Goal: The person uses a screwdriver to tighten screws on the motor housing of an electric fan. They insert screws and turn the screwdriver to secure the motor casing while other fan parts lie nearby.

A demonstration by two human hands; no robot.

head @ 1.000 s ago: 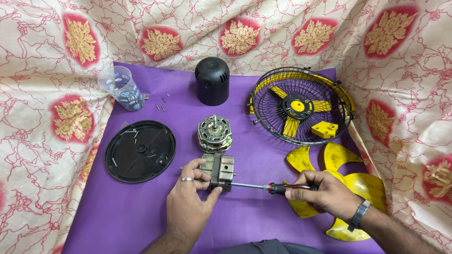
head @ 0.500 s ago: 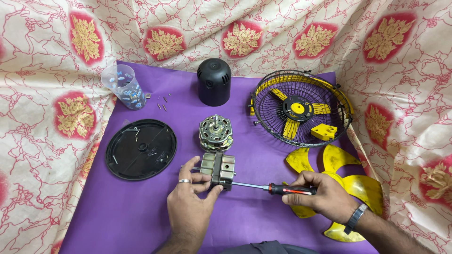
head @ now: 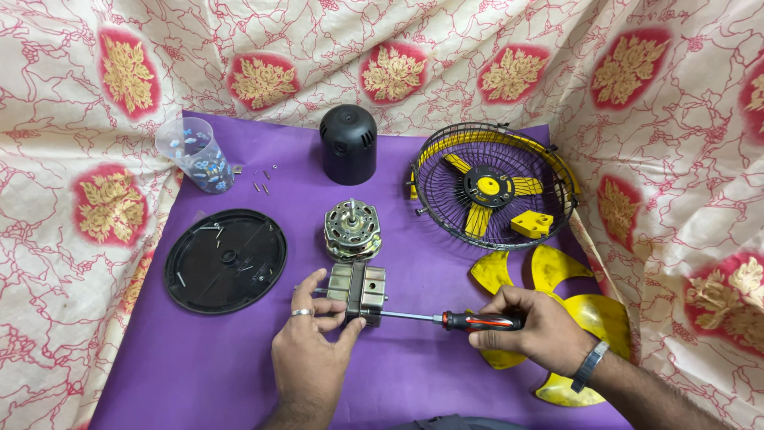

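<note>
My left hand (head: 312, 344) grips a grey metal motor housing block (head: 358, 291) that rests on the purple sheet (head: 199, 358). My right hand (head: 535, 328) holds a screwdriver (head: 446, 319) with a black and red handle. Its shaft lies level and its tip meets the block's right side. Just behind the block stands a motor core with copper windings (head: 352, 229), its shaft pointing up.
A black round base plate (head: 225, 259) lies at the left. A clear cup of small parts (head: 196, 155) and loose screws (head: 262, 185) sit at the back left. A black motor cover (head: 348, 143), a wire fan guard (head: 489, 183) and yellow fan blades (head: 585, 314) are nearby.
Both hands, the block and the screwdriver keep their pose. The camera has shifted a little, so everything sits slightly further left in view.
</note>
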